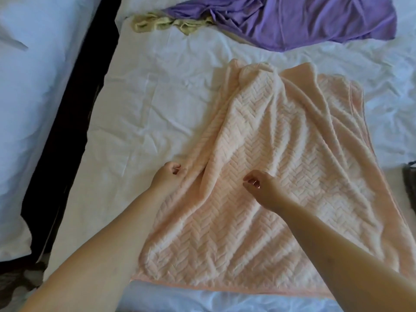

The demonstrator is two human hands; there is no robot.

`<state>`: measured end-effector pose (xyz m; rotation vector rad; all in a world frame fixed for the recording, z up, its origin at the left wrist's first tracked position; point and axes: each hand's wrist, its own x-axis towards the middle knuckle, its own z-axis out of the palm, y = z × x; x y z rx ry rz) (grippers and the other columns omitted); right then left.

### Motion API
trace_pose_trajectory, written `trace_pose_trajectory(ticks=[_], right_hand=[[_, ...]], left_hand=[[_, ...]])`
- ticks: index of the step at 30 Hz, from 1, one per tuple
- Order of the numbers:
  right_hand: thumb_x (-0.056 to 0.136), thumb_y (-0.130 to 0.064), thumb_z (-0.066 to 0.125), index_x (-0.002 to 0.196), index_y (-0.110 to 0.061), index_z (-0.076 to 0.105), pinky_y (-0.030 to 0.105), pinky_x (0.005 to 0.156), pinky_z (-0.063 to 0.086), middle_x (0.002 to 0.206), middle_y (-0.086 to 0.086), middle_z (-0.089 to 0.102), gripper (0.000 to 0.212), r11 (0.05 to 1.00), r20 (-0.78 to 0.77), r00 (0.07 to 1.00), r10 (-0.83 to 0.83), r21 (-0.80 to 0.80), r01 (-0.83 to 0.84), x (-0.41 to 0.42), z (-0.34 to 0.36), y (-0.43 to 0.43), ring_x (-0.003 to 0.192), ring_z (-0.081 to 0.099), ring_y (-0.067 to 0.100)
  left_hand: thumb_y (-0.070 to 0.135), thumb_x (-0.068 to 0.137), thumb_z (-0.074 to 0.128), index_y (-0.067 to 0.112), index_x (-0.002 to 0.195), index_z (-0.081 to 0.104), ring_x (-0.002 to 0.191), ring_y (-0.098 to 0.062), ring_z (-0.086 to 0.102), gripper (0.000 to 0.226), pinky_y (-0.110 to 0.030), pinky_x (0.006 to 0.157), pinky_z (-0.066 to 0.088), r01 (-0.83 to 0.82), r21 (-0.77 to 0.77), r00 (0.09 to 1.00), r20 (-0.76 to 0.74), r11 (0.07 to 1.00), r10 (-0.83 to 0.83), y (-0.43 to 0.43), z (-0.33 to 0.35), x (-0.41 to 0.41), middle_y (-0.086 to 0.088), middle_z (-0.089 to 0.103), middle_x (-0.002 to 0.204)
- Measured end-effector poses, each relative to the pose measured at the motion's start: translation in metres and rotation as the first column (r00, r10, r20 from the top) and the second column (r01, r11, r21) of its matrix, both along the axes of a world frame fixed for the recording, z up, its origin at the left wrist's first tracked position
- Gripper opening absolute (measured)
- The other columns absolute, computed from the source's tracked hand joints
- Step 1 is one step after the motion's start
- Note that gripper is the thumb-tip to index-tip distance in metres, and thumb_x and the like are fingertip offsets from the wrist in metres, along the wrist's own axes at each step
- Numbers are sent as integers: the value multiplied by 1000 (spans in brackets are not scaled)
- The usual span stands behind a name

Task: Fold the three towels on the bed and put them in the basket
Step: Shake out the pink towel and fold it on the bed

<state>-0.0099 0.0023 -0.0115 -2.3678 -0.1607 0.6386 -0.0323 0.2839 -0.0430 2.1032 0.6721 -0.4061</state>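
Observation:
A pink towel (258, 199) with a herringbone weave lies wrinkled on the white bed (146, 104), ridges running from its far end toward me. My left hand (167, 175) is at the towel's left edge, its curled fingertips pinching the edge. Further right, my right hand (261, 184) hovers over the middle of the towel with loosely curled fingers and no cloth between them. At the far end of the bed lies a crumpled purple towel (304, 21), with a bunched pale yellow towel (157, 23) to its left.
A dark object (409, 185), possibly the basket, shows at the right edge of the view. A dark gap (67, 131) separates this bed from another white bed (29, 97) on the left.

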Motion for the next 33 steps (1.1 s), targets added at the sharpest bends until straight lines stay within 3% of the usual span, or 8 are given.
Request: trace_pose_trajectory(ticks=[4, 8, 17, 21, 24, 27, 29, 33], right_hand=[[93, -29, 56, 107, -22, 61, 18, 70, 46, 95, -11, 60, 16, 999, 37, 999, -40, 2, 40, 73, 2, -4, 84, 56, 4], [93, -27, 55, 109, -20, 61, 12, 63, 39, 91, -18, 53, 18, 997, 114, 991, -72, 10, 71, 150, 9, 3, 79, 52, -2], [92, -26, 54, 114, -17, 59, 19, 76, 44, 113, -5, 58, 23, 986, 186, 968, -167, 41, 162, 276, 17, 34, 93, 57, 8], [91, -25, 55, 114, -18, 61, 4, 70, 34, 119, -5, 56, 25, 983, 287, 945, -159, -44, 179, 300, 12, 40, 101, 56, 10], [90, -27, 54, 109, -22, 64, 19, 80, 35, 124, -3, 54, 23, 978, 388, 916, -102, -129, 163, 319, 14, 46, 113, 48, 17], [88, -32, 56, 100, -24, 68, 34, 94, 37, 113, -3, 60, 18, 986, 342, 936, -87, -105, 129, 346, 18, 59, 114, 48, 22], [86, -34, 60, 99, -23, 67, 37, 93, 41, 110, -3, 61, 18, 990, 311, 950, -30, -125, 72, 363, 16, 71, 110, 51, 22], [82, -31, 64, 117, -22, 54, 41, 96, 42, 129, 5, 50, 38, 979, 210, 975, 74, -202, -30, 379, 2, 100, 118, 47, 27]], left_hand=[[42, 87, 59, 20, 115, 59, 96, -14, 58, 36, -26, 84, 44, -12, -24, 1000, 3, 1000, 12, -17, -1, 60, 9, 59, 99], [31, 88, 62, 16, 114, 60, 93, -11, 58, 30, -24, 81, 41, 59, -47, 996, 73, 997, -56, -32, -3, 119, 6, 61, 100], [31, 89, 57, 19, 114, 60, 89, -9, 57, 28, -23, 75, 43, 211, 16, 968, 136, 977, -211, -69, -16, 226, 9, 64, 105], [23, 87, 58, 19, 108, 63, 91, -14, 60, 22, -27, 79, 47, 239, -2, 960, 150, 971, -236, -78, -13, 259, 4, 67, 101], [23, 88, 59, 18, 93, 66, 79, -16, 56, 10, -27, 69, 42, 105, 36, 940, 322, 994, -111, -67, 3, 273, 4, 64, 83], [24, 85, 59, 20, 85, 62, 70, -14, 50, 5, -25, 62, 34, -160, 113, 839, 539, 981, 75, -25, 18, 278, 10, 54, 71], [32, 81, 56, 24, 82, 59, 70, -16, 51, 9, -25, 62, 34, -256, 103, 844, 508, 961, 170, 15, 19, 277, 10, 53, 66], [31, 83, 62, 27, 79, 57, 86, -22, 61, 8, -27, 69, 40, -230, 116, 955, 216, 966, 202, 67, 0, 276, 12, 60, 77]])
